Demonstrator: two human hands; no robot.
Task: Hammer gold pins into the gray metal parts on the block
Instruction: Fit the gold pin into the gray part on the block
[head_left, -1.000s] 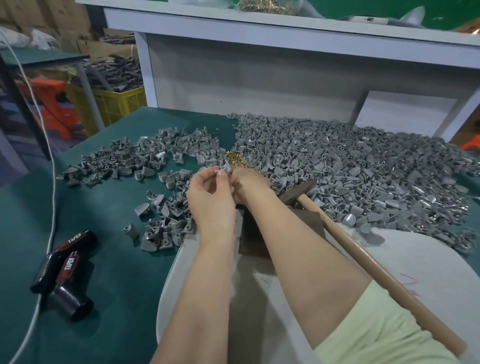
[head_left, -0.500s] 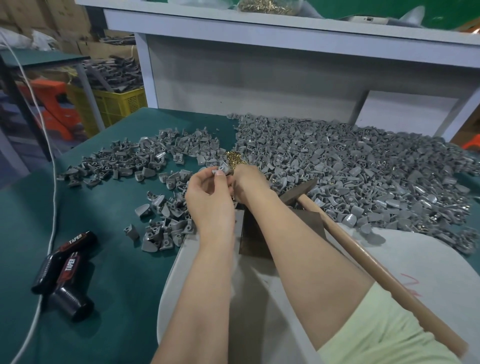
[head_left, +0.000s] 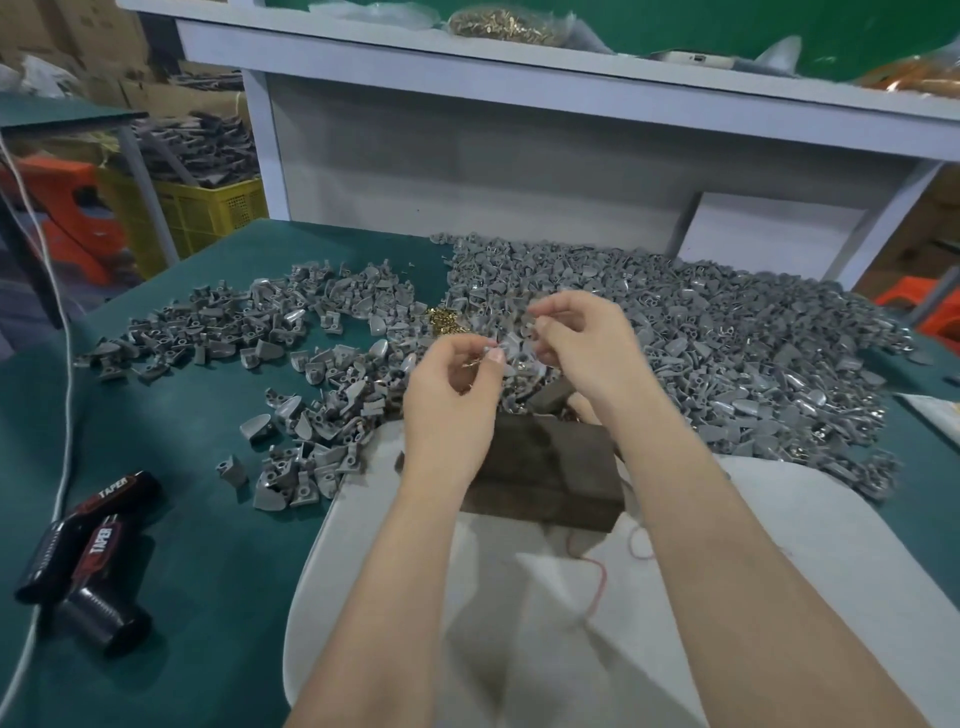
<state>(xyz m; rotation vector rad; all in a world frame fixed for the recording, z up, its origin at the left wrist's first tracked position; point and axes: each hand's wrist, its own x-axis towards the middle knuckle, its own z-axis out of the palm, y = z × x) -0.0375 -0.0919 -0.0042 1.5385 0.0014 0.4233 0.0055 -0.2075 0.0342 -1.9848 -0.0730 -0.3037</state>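
Both forearms are cut off by the lower edge. The dark block (head_left: 545, 467) sits on a white sheet (head_left: 779, 519) on the green surface (head_left: 156, 519), its left end hidden behind the left wrist. Above it, the left hand (head_left: 449, 400) pinches what looks like a gold pin (head_left: 471, 365), too small to be sure. The right hand (head_left: 576, 338) pinches a gray metal part (head_left: 519, 344). Behind them, a pile of pins (head_left: 442, 318) is half hidden, and the gray heap (head_left: 727, 338) spreads beyond.

Block (head_left: 550, 467) on board (head_left: 779, 519), parts heap (head_left: 727, 322) behind
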